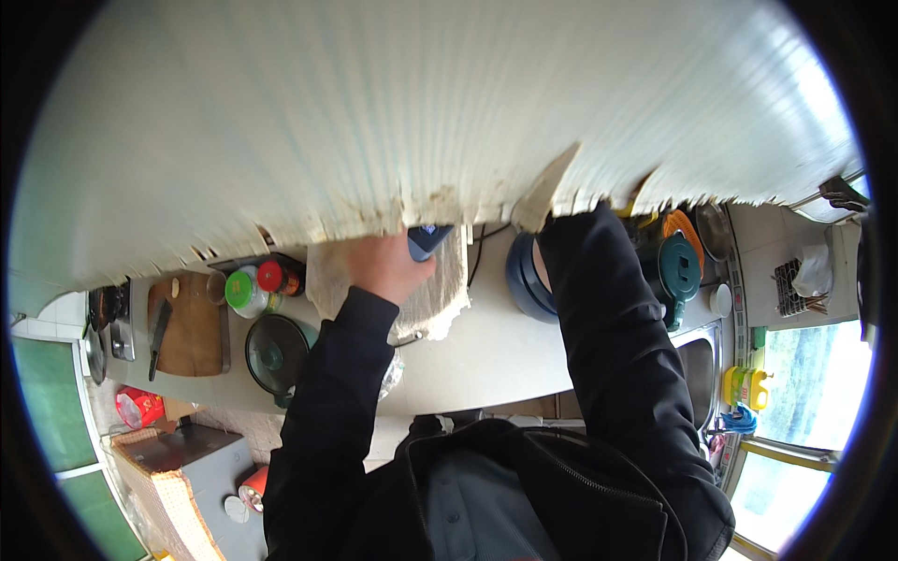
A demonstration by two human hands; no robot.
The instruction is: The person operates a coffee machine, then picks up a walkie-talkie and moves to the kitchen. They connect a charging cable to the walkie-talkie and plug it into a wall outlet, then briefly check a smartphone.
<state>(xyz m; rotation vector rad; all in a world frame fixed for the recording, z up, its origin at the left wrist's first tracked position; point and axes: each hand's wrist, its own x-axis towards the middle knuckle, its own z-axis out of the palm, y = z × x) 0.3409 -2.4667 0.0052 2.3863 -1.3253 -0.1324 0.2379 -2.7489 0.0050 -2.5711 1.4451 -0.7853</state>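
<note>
My left hand (389, 266) grips a dark blue container (424, 244) with a pale emblem. The container's top is hidden behind the peeling edge of a pale overhead panel (421, 112). Beneath that hand, a beige cloth (435, 301) with a frayed edge lies on the countertop. My right arm, in a black sleeve (610, 301), reaches up under the same panel, and the hand itself is out of view. Beside that sleeve are stacked blue round vessels (523, 280), partly covered by it.
Leftward on the counter (484, 372) are a glass-lidded pot (277, 354), a green-lidded jar (242, 289), a red-lidded jar (275, 277) and a wooden cutting board (189, 329) bearing a knife (160, 336). To the right are a teal lidded pot (678, 270) and a sink (700, 372).
</note>
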